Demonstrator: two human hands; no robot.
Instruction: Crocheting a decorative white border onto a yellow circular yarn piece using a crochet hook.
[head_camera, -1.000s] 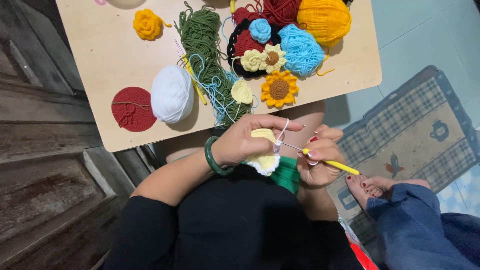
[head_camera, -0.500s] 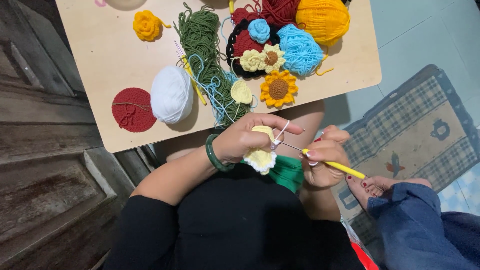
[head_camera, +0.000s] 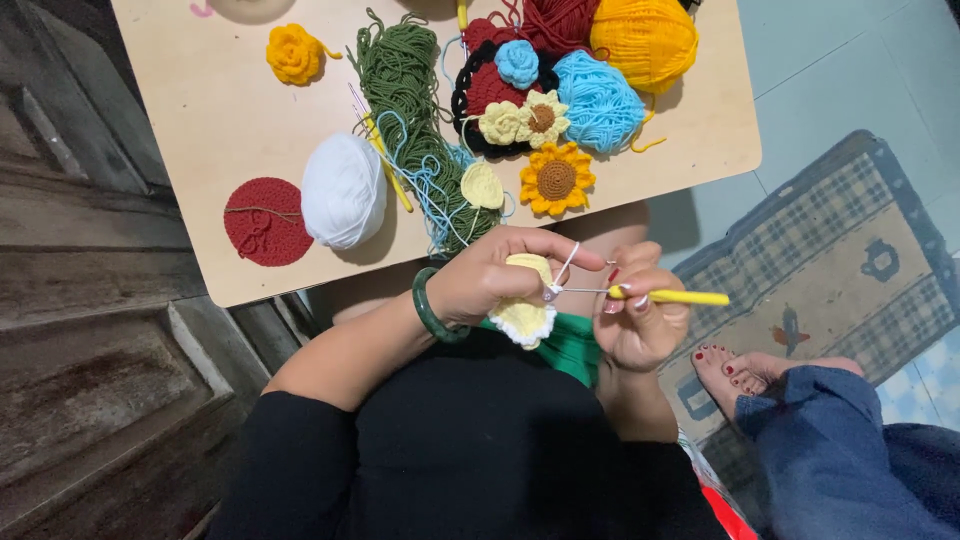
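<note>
Two hands meet over the lap — left hand (head_camera: 490, 280) clamped on a pale yellow crochet piece (head_camera: 524, 318), right hand (head_camera: 640, 320) pinching a yellow crochet hook (head_camera: 668, 297). Hook tip hard to make out; worktop (head_camera: 200, 120) cut off above.

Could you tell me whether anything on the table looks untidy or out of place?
Only the green yarn stands out: it lies loose and unwound, with light blue strands tangled across it. The white ball and crocheted flowers sit neatly, and nothing looks damaged or spilled.
</note>
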